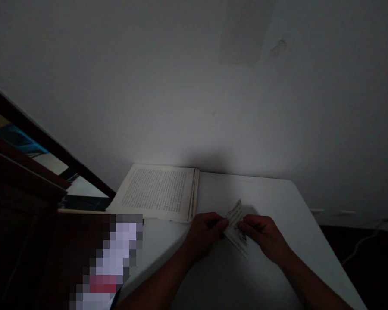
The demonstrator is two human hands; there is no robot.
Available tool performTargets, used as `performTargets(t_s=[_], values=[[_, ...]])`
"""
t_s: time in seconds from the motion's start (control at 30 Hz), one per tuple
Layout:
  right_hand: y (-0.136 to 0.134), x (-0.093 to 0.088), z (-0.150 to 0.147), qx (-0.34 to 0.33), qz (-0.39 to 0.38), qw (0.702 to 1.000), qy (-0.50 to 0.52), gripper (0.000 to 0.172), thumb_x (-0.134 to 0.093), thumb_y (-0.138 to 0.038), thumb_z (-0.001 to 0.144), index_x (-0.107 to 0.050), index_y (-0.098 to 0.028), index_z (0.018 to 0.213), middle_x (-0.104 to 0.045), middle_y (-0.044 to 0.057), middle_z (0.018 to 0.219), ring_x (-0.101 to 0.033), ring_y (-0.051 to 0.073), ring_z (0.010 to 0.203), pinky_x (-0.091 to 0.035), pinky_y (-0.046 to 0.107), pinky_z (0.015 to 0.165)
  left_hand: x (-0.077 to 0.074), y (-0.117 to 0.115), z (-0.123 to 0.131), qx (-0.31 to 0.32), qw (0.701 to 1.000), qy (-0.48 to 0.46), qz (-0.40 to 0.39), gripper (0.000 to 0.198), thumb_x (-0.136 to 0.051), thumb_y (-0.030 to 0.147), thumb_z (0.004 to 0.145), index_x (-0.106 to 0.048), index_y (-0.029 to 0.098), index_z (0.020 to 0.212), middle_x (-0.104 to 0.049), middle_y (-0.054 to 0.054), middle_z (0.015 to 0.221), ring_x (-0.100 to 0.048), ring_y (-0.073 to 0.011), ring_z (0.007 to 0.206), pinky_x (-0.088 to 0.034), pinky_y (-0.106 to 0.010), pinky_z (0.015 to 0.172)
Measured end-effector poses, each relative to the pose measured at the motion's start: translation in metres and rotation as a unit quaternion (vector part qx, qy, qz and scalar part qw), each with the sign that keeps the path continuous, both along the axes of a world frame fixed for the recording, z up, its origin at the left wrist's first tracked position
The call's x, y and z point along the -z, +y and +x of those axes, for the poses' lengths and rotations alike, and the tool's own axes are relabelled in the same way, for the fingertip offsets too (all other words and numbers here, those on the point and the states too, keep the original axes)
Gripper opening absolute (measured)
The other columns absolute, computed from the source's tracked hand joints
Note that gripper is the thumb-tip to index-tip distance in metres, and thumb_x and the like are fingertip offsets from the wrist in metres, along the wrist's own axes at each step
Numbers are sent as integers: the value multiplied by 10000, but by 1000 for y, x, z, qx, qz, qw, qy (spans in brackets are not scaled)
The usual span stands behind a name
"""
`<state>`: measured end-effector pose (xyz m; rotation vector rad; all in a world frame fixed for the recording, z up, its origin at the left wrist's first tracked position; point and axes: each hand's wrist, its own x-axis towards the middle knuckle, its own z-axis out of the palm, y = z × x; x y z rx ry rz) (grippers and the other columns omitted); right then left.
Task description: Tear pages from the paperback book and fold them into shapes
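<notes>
A small folded piece of printed paper point(235, 227) is held over the white table point(271, 202) between both hands. My left hand point(204, 234) pinches its left edge with closed fingers. My right hand point(265, 237) pinches its right edge, fingers curled. The paper stands tilted, its upper corner pointing up and away from me. The light is dim and small details of the print cannot be read.
An open book point(158, 193) with printed pages lies on the table's far left corner against the pale wall. Dark wooden furniture point(22, 172) stands to the left. A blurred-out patch covers the lower left. A cable point(362, 241) lies on the dark floor at right.
</notes>
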<state>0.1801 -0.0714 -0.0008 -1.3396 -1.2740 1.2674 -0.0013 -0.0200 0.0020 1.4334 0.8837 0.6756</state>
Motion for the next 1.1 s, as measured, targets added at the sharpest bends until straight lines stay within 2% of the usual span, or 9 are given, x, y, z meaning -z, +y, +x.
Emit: performTargets(t_s=[0.43,0.7,1.1], values=[[0,1,1,-18,-4,1000,14,286,-593,-381,796,-590,-167,605,-567,-18,569,-516,121,549,-404,239,552,1,-1,0,-1,1000,-11,-5,294,-561,357,799,-621,115,643,-587,-16,572,-538,-124,554,-402,-223,562],[0,2,1,-12,-2,1000,21,277,-598,-357,795,-578,-160,601,-525,-33,557,-478,106,539,-381,223,537,4,0,1,-2,1000,-7,5,292,-565,342,799,-621,110,631,-569,-5,558,-520,-113,539,-387,-211,543],[0,5,2,-12,2,1000,25,273,-600,-337,798,-572,-161,592,-529,-35,543,-475,101,529,-372,219,530,0,0,1,-3,1000,-7,-2,281,-565,343,797,-628,118,640,-577,-5,562,-532,-117,547,-398,-218,558]])
